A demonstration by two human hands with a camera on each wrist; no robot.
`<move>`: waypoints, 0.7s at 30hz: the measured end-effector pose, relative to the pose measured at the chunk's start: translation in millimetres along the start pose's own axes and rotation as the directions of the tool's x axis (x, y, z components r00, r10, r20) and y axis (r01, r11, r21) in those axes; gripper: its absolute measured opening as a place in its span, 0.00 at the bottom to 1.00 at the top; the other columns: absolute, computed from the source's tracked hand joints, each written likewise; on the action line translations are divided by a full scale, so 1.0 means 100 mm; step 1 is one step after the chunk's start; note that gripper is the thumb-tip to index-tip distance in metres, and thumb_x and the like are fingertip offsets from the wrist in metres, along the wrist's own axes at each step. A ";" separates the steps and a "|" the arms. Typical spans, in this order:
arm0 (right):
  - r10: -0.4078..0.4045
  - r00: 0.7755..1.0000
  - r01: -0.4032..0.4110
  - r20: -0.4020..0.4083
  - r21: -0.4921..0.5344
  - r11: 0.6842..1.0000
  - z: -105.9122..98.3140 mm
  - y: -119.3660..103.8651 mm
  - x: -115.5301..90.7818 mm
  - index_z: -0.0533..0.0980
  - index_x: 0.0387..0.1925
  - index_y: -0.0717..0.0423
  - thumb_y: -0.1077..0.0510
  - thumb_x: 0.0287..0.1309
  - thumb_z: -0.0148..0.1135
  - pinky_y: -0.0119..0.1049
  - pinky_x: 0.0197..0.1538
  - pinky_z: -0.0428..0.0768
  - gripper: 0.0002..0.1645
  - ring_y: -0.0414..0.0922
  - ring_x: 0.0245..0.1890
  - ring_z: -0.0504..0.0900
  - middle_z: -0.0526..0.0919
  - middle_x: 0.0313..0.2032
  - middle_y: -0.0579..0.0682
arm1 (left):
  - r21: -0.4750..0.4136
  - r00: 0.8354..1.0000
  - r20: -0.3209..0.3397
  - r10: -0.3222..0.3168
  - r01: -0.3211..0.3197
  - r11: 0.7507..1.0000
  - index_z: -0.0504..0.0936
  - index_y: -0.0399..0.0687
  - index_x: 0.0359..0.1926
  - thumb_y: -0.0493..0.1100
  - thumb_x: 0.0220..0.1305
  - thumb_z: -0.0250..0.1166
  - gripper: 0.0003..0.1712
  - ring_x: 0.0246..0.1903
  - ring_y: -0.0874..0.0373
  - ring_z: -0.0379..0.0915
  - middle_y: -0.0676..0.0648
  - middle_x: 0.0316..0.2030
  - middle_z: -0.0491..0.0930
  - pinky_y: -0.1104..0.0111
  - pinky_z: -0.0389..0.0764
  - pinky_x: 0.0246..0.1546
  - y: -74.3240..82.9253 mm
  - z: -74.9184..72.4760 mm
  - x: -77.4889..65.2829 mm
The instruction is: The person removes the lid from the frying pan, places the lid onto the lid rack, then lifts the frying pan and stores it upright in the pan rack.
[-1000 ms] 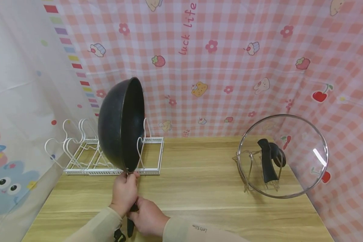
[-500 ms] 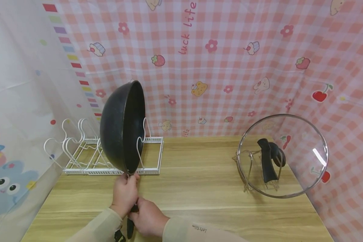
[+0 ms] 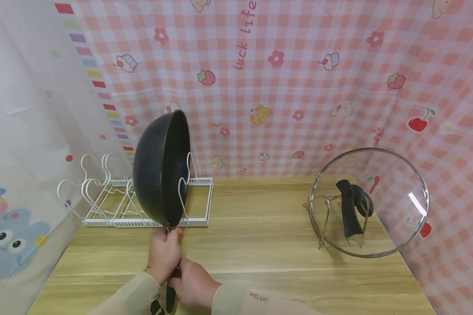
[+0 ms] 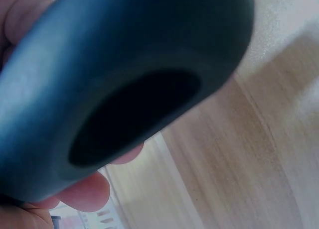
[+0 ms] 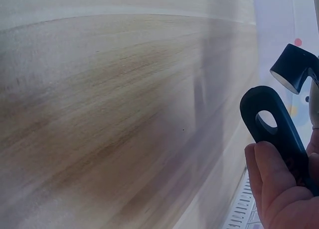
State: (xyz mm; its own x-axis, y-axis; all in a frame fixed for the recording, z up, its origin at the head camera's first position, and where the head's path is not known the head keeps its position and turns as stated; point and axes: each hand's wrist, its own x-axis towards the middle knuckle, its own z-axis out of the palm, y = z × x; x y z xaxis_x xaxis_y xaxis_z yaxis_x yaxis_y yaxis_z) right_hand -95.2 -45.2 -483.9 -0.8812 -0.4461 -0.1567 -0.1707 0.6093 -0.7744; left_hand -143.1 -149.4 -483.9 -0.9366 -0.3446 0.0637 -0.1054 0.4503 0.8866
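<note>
A black wok (image 3: 150, 170) stands on edge in the head view, its hollow facing right, between the wires of a white rack (image 3: 210, 205). My left hand (image 3: 163, 253) grips the wok's handle just below the bowl. Farther down, my right hand (image 3: 195, 282) holds the same handle from the right side. In the left wrist view, the dark handle (image 4: 199, 35) fills much of the picture, with fingertips (image 4: 87, 191) curled beneath it. The handle's end with its hanging hole (image 5: 286, 134) shows above the right hand's fingers in the right wrist view.
On the right, a glass lid (image 3: 402, 197) with a steel rim and black handle (image 3: 351, 214) leans upright in a small wire stand (image 3: 325, 223). Curved white dividers (image 3: 88, 192) rise from the rack's left part. A checked cloth (image 3: 280, 87) hangs behind the wooden table (image 3: 260, 245).
The wok's top rim has come down and a little to the right, so the bowl sits lower in the rack. Both hands keep their hold on the handle.
</note>
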 end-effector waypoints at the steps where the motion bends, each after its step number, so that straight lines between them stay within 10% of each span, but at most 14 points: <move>1: 0.002 1.000 -0.002 0.004 0.002 1.000 0.00 0.01 0.00 0.74 0.39 0.49 0.52 0.56 0.59 0.25 0.38 0.74 0.10 0.33 0.30 0.73 0.81 0.33 0.44 | 0.001 1.000 0.001 0.003 -0.003 1.000 0.80 0.41 0.29 0.37 0.60 0.49 0.12 0.13 0.59 0.60 0.52 0.15 0.66 0.67 0.64 0.17 -0.01 0.00 0.00; 21: 0.038 0.999 -0.039 0.026 0.018 0.999 0.09 0.05 0.00 0.73 0.38 0.47 0.54 0.55 0.59 0.26 0.40 0.74 0.08 0.32 0.33 0.74 0.80 0.33 0.42 | 0.037 1.000 0.005 -0.004 0.004 0.999 0.80 0.44 0.29 0.39 0.60 0.50 0.12 0.20 0.55 0.63 0.48 0.18 0.69 0.67 0.66 0.24 -0.11 0.04 -0.02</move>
State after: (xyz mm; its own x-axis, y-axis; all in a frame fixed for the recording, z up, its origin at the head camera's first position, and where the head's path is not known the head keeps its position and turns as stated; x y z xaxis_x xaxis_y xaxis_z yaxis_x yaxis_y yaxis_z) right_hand -92.4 -47.8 -493.5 -0.8755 -0.4391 -0.2018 -0.1284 0.6140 -0.7788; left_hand -141.4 -150.0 -495.4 -0.9379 -0.3420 0.0576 -0.1213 0.4791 0.8694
